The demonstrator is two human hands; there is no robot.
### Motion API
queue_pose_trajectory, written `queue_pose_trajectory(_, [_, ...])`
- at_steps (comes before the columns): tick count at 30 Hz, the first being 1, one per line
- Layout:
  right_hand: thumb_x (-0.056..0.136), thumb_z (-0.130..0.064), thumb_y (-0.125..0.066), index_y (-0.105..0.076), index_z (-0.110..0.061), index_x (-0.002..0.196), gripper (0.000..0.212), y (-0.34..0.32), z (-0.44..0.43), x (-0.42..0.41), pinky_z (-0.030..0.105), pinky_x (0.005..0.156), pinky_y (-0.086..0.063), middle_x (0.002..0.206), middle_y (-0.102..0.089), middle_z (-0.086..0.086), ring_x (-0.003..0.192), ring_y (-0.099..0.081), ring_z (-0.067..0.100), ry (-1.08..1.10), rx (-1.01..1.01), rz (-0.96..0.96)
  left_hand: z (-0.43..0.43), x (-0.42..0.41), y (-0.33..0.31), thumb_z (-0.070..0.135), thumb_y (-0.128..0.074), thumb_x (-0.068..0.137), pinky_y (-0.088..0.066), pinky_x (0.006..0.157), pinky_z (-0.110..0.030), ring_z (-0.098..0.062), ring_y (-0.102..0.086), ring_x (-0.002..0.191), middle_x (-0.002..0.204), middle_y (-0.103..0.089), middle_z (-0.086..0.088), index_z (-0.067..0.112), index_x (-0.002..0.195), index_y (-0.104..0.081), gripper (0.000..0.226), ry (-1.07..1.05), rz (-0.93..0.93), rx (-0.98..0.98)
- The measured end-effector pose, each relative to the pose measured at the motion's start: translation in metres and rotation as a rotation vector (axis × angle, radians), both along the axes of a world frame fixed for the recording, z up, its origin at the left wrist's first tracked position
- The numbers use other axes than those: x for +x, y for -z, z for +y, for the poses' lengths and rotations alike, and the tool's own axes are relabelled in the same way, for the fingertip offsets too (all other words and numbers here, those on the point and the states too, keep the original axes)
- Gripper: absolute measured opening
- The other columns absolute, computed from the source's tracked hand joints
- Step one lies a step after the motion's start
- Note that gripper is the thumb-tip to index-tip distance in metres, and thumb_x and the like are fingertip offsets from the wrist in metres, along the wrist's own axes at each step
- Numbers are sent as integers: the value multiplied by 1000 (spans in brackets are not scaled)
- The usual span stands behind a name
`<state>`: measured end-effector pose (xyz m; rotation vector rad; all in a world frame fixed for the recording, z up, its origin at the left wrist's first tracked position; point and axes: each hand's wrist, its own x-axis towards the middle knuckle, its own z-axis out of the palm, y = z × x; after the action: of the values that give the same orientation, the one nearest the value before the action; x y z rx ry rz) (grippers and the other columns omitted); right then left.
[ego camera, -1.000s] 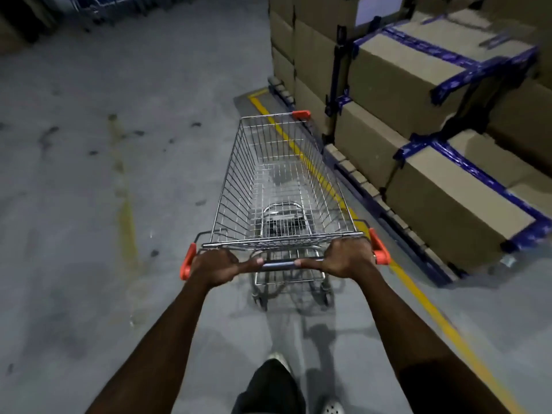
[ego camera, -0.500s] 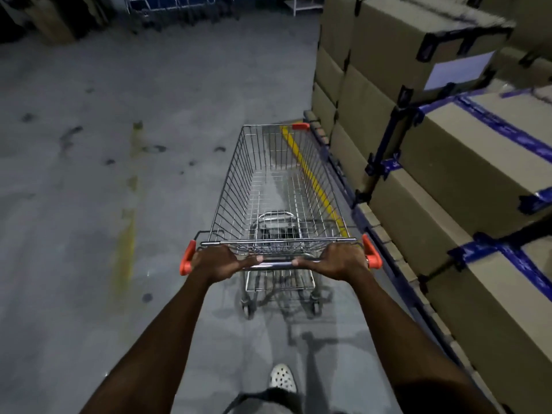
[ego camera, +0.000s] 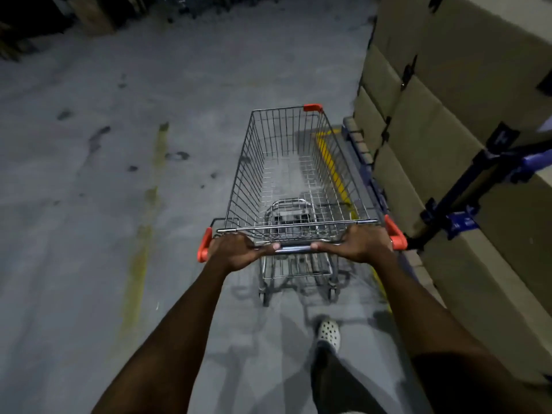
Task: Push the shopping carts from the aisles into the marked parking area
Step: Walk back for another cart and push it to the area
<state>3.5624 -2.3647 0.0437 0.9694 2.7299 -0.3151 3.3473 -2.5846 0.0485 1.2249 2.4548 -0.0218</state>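
An empty wire shopping cart (ego camera: pixel 294 162) with orange corner caps stands in front of me on the grey concrete floor. My left hand (ego camera: pixel 237 251) grips the left part of its handle bar (ego camera: pixel 295 249). My right hand (ego camera: pixel 357 245) grips the right part of the same bar. A bright yellow floor line (ego camera: pixel 330 162) shows through the cart's right side.
Stacked cardboard boxes (ego camera: pixel 448 138) on blue pallets (ego camera: pixel 363 150) wall the right side, close to the cart. A faded yellow stripe (ego camera: pixel 143 228) runs along the floor at left. More carts (ego camera: pixel 209 3) and a box (ego camera: pixel 95 16) stand far ahead in the dark. My shoe (ego camera: pixel 328 333) trails behind.
The cart has rolled forward along the boxes, nearing the end of the pallet row and the yellow line. Both hands have kept their hold on the handle.
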Motion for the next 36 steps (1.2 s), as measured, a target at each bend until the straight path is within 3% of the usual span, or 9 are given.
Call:
queue_pose_trajectory(9, [44, -116, -13, -69, -21, 66, 112, -1, 169, -143, 40, 91, -51, 88, -75, 6, 91, -70, 26, -74, -9, -29, 149, -130, 6, 105, -23, 66, -52, 79, -33, -13, -62, 68, 60, -61, 7, 18, 52, -56, 94, -44, 0, 26])
queue_pose_trajectory(15, [47, -116, -15, -71, -20, 64, 113, 0, 269, -264, 36, 86, -48, 73, -69, -3, 78, -65, 21, -93, -49, -71, 248, -245, 7, 102, -30, 69, -45, 74, -33, -19, -65, 74, 67, -67, 1, 24, 50, -55, 84, -63, 60, 5])
queue_pose_trajectory(19, [45, -116, -17, -69, -18, 61, 112, 2, 340, -359, 36, 89, -52, 73, -68, -3, 79, -65, 21, -70, -24, -56, 322, -339, 17, 109, -19, 59, -49, 79, -34, -23, -70, 89, 88, -75, 0, 27, 83, -78, 104, -94, 147, 48])
queue_pose_trajectory(21, [42, -117, -17, -69, -16, 65, 116, 3, 374, -405, 37, 90, -53, 76, -70, 0, 82, -67, 22, -29, -29, -56, 358, -385, 15, 109, -19, 61, -50, 85, -36, -26, -69, 102, 108, -76, -1, 33, 110, -77, 107, -82, 157, 47])
queue_pose_trajectory(24, [42, -117, -18, -70, -16, 67, 116, -3, 421, -474, 36, 89, -53, 76, -69, 1, 81, -66, 21, -11, -45, -78, 409, -454, 10, 109, -19, 60, -51, 92, -39, -26, -68, 109, 118, -74, 0, 39, 122, -71, 107, -73, 136, 75])
queue_pose_trajectory(26, [43, -117, -15, -72, -17, 74, 119, -6, 450, -517, 40, 95, -51, 90, -73, 4, 92, -67, 23, -12, -32, -102, 441, -501, 7, 110, -17, 57, -52, 90, -38, -25, -69, 103, 112, -76, 0, 37, 114, -75, 109, -73, 112, 74])
queue_pose_trajectory(28, [42, -117, -10, -72, -19, 73, 120, -7, 478, -554, 42, 97, -49, 92, -72, 6, 97, -68, 25, -14, -26, -107, 473, -542, 1, 111, -16, 56, -52, 87, -37, -23, -69, 88, 90, -77, -1, 31, 83, -78, 104, -65, 74, 39])
queue_pose_trajectory(31, [42, -117, -12, -65, -18, 63, 114, -4, 515, -600, 36, 87, -51, 83, -71, 4, 88, -69, 23, 4, -40, -103, 518, -592, -5, 101, -32, 69, -51, 87, -38, -21, -65, 73, 62, -63, 3, 30, 49, -56, 77, -6, 2, 12])
queue_pose_trajectory(36, [49, -115, -15, -73, -16, 70, 117, 1, 593, -684, 34, 74, -45, 79, -72, 4, 83, -69, 21, 10, -46, -116, 599, -687, 7, 105, -29, 65, -50, 93, -41, -25, -70, 81, 75, -72, -2, 28, 67, -69, 86, 20, 56, 34])
